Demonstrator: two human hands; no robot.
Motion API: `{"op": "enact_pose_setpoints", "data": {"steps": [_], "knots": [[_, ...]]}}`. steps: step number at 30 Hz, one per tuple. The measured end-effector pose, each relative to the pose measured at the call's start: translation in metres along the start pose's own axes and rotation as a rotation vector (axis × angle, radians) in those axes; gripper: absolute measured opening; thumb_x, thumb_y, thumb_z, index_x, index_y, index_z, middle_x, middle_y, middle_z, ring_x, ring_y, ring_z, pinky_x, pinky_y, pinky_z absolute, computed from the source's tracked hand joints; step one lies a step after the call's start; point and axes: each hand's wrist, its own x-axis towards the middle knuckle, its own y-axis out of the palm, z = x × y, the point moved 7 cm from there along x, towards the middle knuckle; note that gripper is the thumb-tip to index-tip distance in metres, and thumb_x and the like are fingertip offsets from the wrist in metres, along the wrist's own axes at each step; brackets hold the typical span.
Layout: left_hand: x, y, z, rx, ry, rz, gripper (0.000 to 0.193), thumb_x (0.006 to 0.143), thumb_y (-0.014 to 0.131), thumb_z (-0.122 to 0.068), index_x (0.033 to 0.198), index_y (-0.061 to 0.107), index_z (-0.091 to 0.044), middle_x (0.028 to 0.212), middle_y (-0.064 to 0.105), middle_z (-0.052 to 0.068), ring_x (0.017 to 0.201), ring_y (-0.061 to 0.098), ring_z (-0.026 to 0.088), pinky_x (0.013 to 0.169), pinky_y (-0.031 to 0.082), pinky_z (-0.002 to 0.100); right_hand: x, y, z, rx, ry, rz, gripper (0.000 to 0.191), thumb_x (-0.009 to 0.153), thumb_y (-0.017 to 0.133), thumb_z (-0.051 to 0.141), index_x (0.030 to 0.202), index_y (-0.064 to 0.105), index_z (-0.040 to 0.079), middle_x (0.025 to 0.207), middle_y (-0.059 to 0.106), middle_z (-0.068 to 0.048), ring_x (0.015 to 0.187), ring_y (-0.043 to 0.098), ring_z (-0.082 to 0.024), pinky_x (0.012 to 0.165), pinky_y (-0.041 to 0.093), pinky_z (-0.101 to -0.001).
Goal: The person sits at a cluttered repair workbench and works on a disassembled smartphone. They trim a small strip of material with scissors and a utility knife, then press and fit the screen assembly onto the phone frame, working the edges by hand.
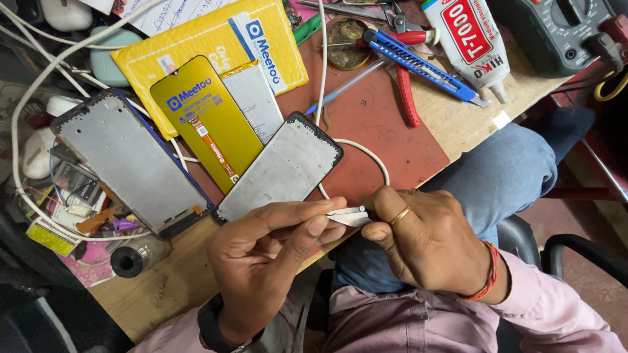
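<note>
Lower centre of the frame: left hand (268, 261) and right hand (425, 242) are meeting over the bench edge, fingers of both closed in a pinch on a thin white strip (348, 215). The strip is looking light, flimsy and easily creased; best gripped at its ends.

Just above: a phone frame (278, 168) is lying tilted on the red mat (386, 131), probably stiff but thin, safest held by its edges.

Centre left: a yellow-backed screen panel (206, 127), likely fragile, and a second frame (127, 160).

Upper frame: a blue utility knife (418, 64), glue tube (474, 39) and white cable (363, 151) are resting.
</note>
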Motion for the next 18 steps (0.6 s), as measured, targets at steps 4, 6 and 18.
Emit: {"op": "enact_pose_setpoints", "data": {"steps": [4,6,18], "knots": [[0.0001,0.0,0.0009,-0.004,0.002,0.011,0.02,0.102,0.065,0.003,0.12,0.069,0.01,0.12,0.074,0.025,0.104,0.077,0.025,0.093,0.069,0.039,-0.0004,0.0012,-0.0012,0.004,0.008,0.001,0.023,0.103,0.058,0.024,0.096,0.058,0.002,0.066,0.055,-0.01,0.056,0.06,-0.031,0.049,0.044,-0.0402],[0.0001,-0.0003,0.0023,-0.007,-0.006,0.01,0.021,0.101,0.065,0.003,0.12,0.069,0.01,0.12,0.074,0.025,0.104,0.077,0.025,0.093,0.069,0.039,-0.0004,0.0012,-0.0011,-0.001,0.01,-0.002,0.022,0.103,0.058,0.024,0.096,0.058,0.003,0.066,0.055,-0.01,0.056,0.06,-0.032,0.049,0.045,-0.0404],[-0.0004,-0.0023,0.0033,-0.005,-0.025,-0.023,0.02,0.1,0.066,0.004,0.118,0.069,0.012,0.118,0.075,0.026,0.1,0.077,0.024,0.091,0.068,0.038,-0.0003,0.0014,0.0007,0.023,0.027,-0.031,0.022,0.103,0.058,0.022,0.091,0.057,0.003,0.063,0.052,-0.01,0.055,0.058,-0.031,0.05,0.045,-0.04]]}}
